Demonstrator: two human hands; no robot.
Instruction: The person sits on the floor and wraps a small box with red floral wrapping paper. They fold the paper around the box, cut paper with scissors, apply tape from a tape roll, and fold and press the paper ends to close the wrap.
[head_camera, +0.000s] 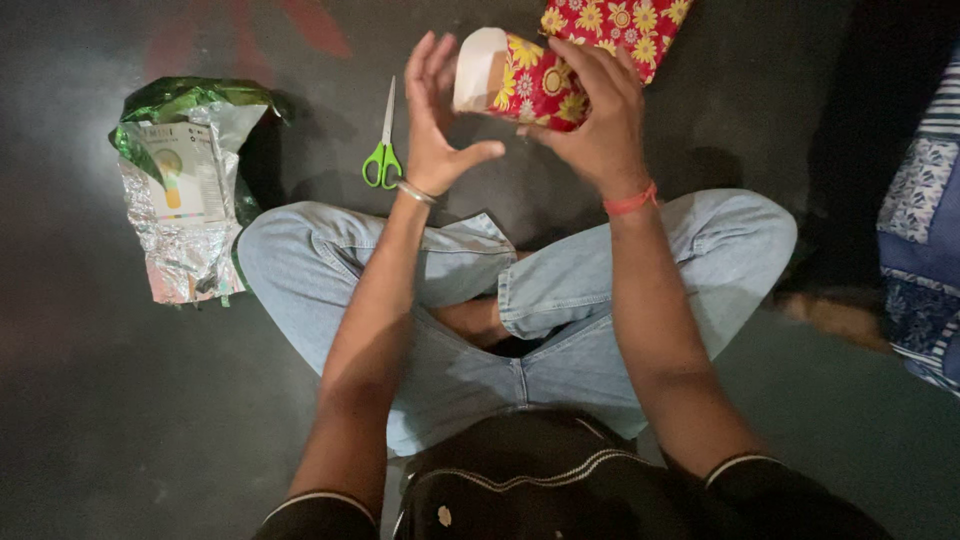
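I sit cross-legged on the dark floor (120, 420). My right hand (597, 120) grips the small box in red flowered paper (525, 85), raised above my knees; my left hand (435, 120) is spread open at its white unwrapped end. Green scissors (383, 150) lie just left.

Small box (525, 82) wrapped in red floral paper (one white end flap showing), held up tilted
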